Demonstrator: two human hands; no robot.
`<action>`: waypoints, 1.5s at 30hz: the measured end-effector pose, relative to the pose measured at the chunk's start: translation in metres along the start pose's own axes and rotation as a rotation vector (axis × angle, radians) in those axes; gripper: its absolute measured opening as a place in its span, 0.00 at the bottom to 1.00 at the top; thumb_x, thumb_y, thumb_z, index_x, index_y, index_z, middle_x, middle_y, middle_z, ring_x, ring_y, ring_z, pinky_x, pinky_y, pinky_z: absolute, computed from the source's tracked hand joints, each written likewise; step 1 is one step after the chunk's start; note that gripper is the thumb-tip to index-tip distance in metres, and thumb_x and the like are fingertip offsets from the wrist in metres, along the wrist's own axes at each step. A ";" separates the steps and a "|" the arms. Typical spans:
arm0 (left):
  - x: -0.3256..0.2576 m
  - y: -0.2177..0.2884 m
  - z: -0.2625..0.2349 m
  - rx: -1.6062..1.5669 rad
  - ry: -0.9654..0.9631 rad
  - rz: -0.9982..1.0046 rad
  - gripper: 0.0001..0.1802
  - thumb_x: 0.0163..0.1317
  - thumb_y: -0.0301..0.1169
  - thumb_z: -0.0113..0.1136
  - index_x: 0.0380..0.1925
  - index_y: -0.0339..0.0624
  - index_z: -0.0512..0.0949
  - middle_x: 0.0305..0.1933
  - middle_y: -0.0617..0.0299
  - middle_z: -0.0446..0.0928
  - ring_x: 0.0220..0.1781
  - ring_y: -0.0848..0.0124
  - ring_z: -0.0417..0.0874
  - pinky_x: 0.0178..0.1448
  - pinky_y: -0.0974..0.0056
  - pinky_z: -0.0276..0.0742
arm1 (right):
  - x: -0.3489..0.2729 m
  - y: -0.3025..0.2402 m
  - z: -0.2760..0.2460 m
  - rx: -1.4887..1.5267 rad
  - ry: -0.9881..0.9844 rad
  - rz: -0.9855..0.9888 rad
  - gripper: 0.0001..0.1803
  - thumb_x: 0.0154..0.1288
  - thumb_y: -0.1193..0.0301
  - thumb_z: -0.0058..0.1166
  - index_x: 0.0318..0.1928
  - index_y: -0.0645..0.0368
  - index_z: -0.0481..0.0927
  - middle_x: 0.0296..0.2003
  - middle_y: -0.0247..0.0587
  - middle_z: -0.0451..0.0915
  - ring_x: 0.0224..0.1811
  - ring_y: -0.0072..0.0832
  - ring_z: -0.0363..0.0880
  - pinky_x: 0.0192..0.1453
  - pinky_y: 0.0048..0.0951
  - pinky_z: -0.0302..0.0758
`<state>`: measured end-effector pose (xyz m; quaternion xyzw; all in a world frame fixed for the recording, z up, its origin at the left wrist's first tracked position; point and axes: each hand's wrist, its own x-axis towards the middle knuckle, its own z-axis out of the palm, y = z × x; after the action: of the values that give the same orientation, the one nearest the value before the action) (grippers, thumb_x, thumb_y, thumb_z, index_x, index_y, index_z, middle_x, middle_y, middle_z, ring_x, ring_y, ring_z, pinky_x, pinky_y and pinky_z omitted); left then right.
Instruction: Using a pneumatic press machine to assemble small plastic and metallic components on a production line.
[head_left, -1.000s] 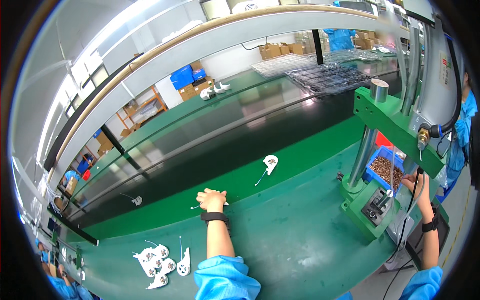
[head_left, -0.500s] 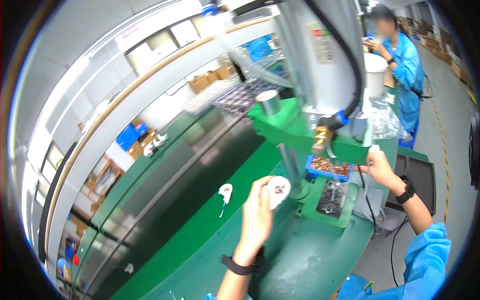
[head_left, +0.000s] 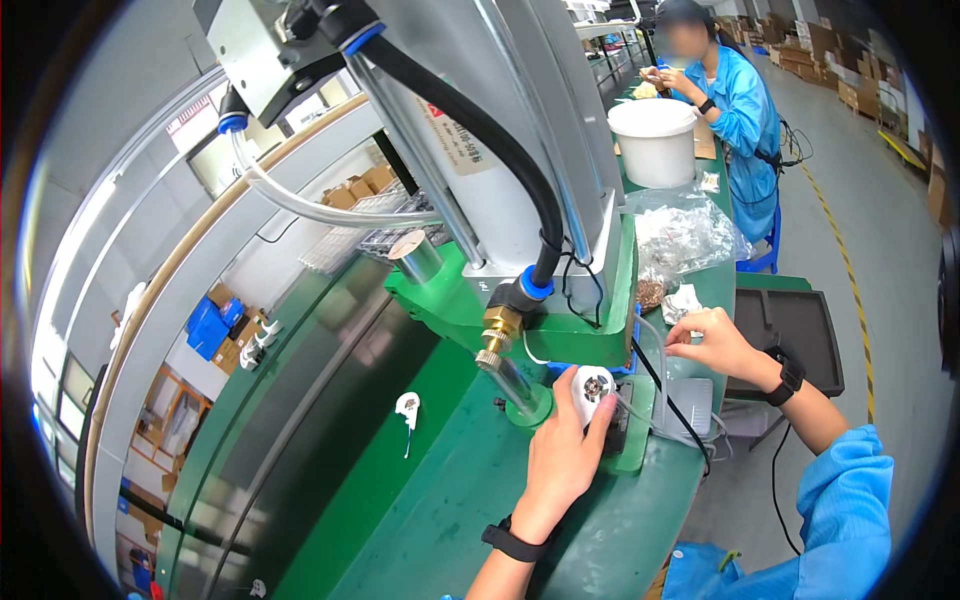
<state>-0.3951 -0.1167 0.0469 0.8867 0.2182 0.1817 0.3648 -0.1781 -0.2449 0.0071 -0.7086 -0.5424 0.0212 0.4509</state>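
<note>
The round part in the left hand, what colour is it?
White, seen in the head view: round part in left hand.

white part [head_left: 592, 386]: glossy plastic (metal centre) | press frame [head_left: 450, 300]: smooth green paint | fitting [head_left: 494, 337]: brass

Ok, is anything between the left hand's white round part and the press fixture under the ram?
Nothing visible stands between them. The left hand already holds the white round part at the black fixture on the green press base. A black cable runs just right of it, and the right hand hovers apart, further right.
</note>
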 end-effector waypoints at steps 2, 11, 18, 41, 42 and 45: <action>0.002 0.004 -0.002 0.023 -0.007 -0.047 0.30 0.60 0.46 0.49 0.54 0.38 0.56 0.34 0.41 0.76 0.37 0.48 0.78 0.41 0.55 0.72 | 0.001 -0.001 0.002 -0.013 0.000 -0.023 0.06 0.48 0.74 0.60 0.26 0.63 0.79 0.20 0.39 0.78 0.23 0.22 0.77 0.28 0.23 0.71; 0.009 0.005 -0.001 0.136 -0.021 -0.071 0.26 0.58 0.47 0.51 0.48 0.39 0.62 0.32 0.43 0.77 0.36 0.46 0.78 0.39 0.53 0.72 | -0.002 -0.014 0.019 0.080 0.183 0.055 0.06 0.50 0.73 0.59 0.27 0.63 0.79 0.22 0.37 0.78 0.23 0.18 0.73 0.29 0.20 0.69; -0.002 0.021 -0.002 0.219 0.017 -0.178 0.30 0.57 0.47 0.52 0.50 0.37 0.59 0.33 0.45 0.77 0.36 0.48 0.78 0.38 0.54 0.72 | -0.033 0.015 0.066 0.560 0.301 0.286 0.05 0.53 0.76 0.56 0.30 0.66 0.77 0.24 0.34 0.77 0.25 0.15 0.71 0.31 0.19 0.68; -0.008 -0.005 -0.003 -0.040 0.018 -0.069 0.26 0.58 0.37 0.54 0.49 0.34 0.58 0.36 0.43 0.77 0.35 0.55 0.80 0.38 0.61 0.72 | 0.000 -0.013 0.024 0.590 0.179 0.231 0.10 0.56 0.77 0.54 0.39 0.68 0.78 0.33 0.36 0.79 0.36 0.17 0.75 0.43 0.18 0.72; -0.008 -0.005 -0.003 -0.041 0.017 -0.069 0.26 0.58 0.37 0.54 0.49 0.34 0.58 0.36 0.43 0.77 0.35 0.55 0.80 0.38 0.61 0.72 | 0.002 -0.016 0.021 0.616 0.166 0.220 0.10 0.56 0.77 0.54 0.39 0.67 0.78 0.33 0.36 0.79 0.36 0.17 0.75 0.43 0.19 0.72; -0.008 -0.004 -0.003 -0.053 0.029 -0.075 0.25 0.58 0.37 0.54 0.50 0.35 0.59 0.35 0.43 0.77 0.34 0.54 0.80 0.38 0.62 0.72 | 0.010 -0.018 0.015 0.665 0.127 0.199 0.10 0.56 0.77 0.55 0.39 0.67 0.78 0.33 0.37 0.79 0.36 0.17 0.75 0.44 0.19 0.72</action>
<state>-0.4043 -0.1165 0.0449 0.8654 0.2516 0.1865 0.3913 -0.1951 -0.2278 0.0147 -0.5722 -0.4047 0.1964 0.6857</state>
